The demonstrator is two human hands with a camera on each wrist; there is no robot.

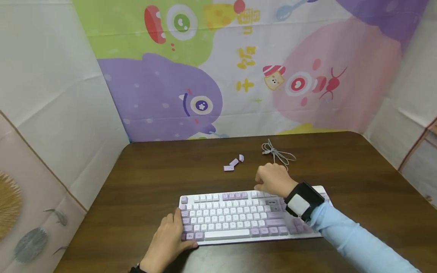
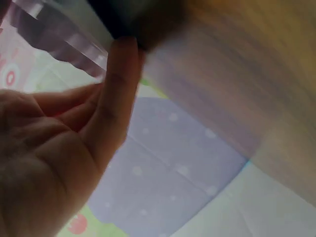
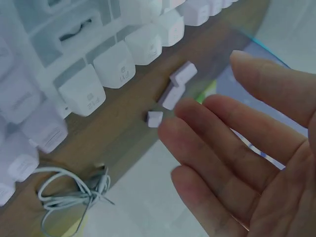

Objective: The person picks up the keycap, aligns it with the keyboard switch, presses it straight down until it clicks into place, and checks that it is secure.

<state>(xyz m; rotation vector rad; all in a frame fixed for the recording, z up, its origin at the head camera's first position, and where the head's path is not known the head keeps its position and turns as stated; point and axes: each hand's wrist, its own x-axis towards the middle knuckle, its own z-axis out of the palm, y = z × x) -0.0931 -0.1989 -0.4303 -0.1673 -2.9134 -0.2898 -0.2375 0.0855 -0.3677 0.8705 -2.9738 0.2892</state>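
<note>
A white and purple keyboard point(image 1: 227, 234) lies on the table. My left hand point(image 1: 166, 237) holds its left end, with the fingers along the side and the thumb at the front corner. In the left wrist view, a fingertip meets the keyboard's edge. Over the back edge, right of the middle, is my right hand point(image 1: 274, 180). The right wrist view shows that hand with its fingers loosely bent and nothing in them. Near Backspace, a grey bare patch point(image 1: 272, 203) lacks keycaps. Three loose purple keycaps point(image 1: 233, 162) lie behind the keyboard.
A bundled grey cable point(image 1: 278, 153) with a USB plug lies at the back, beyond my right hand. The brown wooden table point(image 1: 153, 167) ends at a cartoon-printed cloth point(image 1: 164, 94). Pale cloth walls point(image 1: 65, 94) stand at both sides.
</note>
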